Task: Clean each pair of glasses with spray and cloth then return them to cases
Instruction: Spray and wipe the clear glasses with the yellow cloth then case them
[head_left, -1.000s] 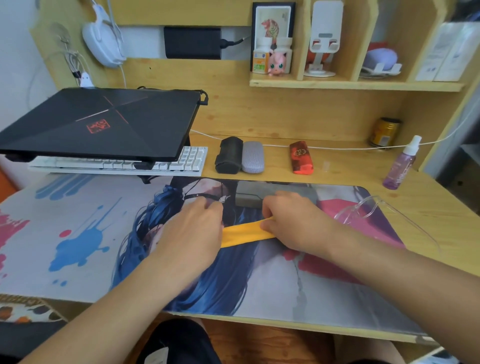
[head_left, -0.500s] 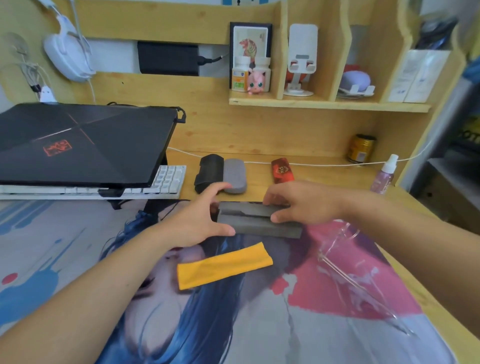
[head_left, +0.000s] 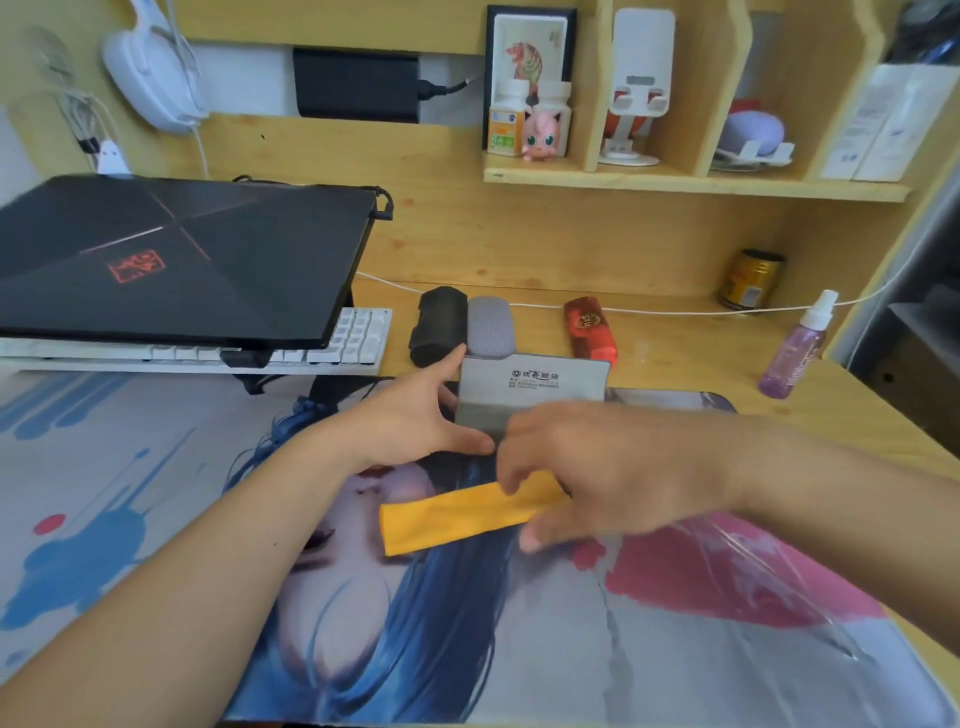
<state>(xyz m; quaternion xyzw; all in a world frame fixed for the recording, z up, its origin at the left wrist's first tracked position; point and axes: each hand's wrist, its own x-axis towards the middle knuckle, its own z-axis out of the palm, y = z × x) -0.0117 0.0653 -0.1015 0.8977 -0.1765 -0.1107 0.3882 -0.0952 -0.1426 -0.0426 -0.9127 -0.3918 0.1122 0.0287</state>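
Half a second back the grey case (head_left: 535, 387) lay shut under both my hands; now its lid stands up, printing facing me, and my right hand (head_left: 597, 478) has dropped away from it onto the yellow cloth (head_left: 457, 514) near the middle of the desk mat (head_left: 675, 649). My left hand (head_left: 415, 415) stays at the case's left end, thumb along the front edge and fingers reaching behind the lid, bracing it open. My right hand is blurred with motion — the fingers look curled down over the cloth's right end, thumb low beside it, but I cannot tell whether they have closed on it.

I judge this as packing up one pair: case open, the folded cloth about to go in.

Whether glasses already lie in the case I cannot see — my right hand covers its tray. A clear pair of glasses (head_left: 737, 551) seems to lie on the mat's right side, very faint. Three other cases wait along the desk's back edge: the black case (head_left: 439, 325), the grey fabric case (head_left: 491, 327) and the red case (head_left: 589, 330). The spray bottle (head_left: 795, 353) stands near the desk's right edge.
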